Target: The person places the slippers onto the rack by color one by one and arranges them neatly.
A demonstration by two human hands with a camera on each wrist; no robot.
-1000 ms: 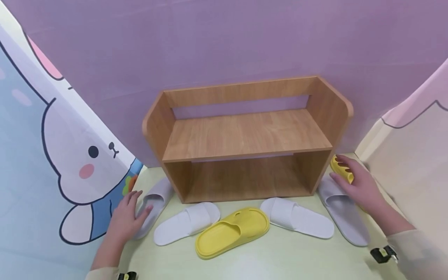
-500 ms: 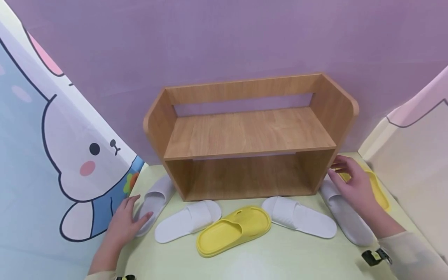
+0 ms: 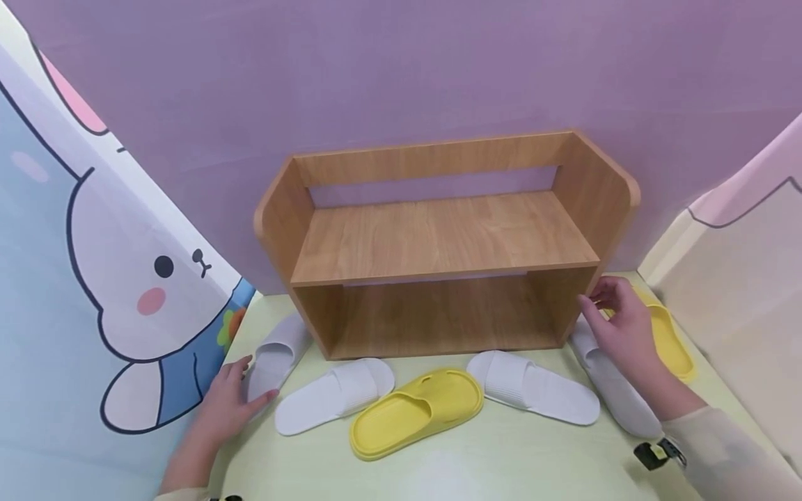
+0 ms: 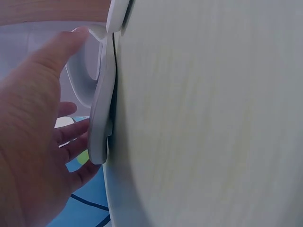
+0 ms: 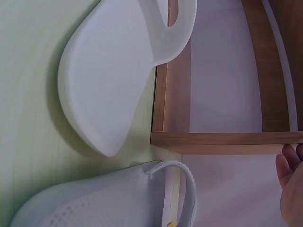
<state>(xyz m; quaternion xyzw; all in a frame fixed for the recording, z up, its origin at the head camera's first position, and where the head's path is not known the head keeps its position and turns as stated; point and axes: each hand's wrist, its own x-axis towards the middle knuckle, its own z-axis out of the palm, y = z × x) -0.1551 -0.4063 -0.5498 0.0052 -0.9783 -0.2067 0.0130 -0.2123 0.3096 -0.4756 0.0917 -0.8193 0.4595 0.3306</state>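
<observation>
In the head view, my left hand (image 3: 222,407) is beside the heel end of a grey slipper (image 3: 276,358) at the left. The left wrist view has its thumb near the strap and its loosely spread fingers behind the slipper's edge; contact is hard to tell. My right hand (image 3: 626,330) reaches over another grey slipper (image 3: 617,396) to the right side of a wooden shoe rack (image 3: 445,233). Its fingertips are at the edge of the rack's side panel (image 5: 227,138) in the right wrist view, loosely bent, holding nothing visible.
Two white slippers (image 3: 332,400) lie in front of the rack, one on each side of a yellow slipper (image 3: 413,414). Another yellow slipper (image 3: 673,341) lies by the right wall, partly behind my right arm. A purple wall (image 3: 426,76) stands behind, a rabbit-print sheet (image 3: 125,299) at left.
My right hand has moved left from over the far-right yellow slipper to the rack's side, leaving more of that slipper in sight. The left hand has shifted slightly toward me.
</observation>
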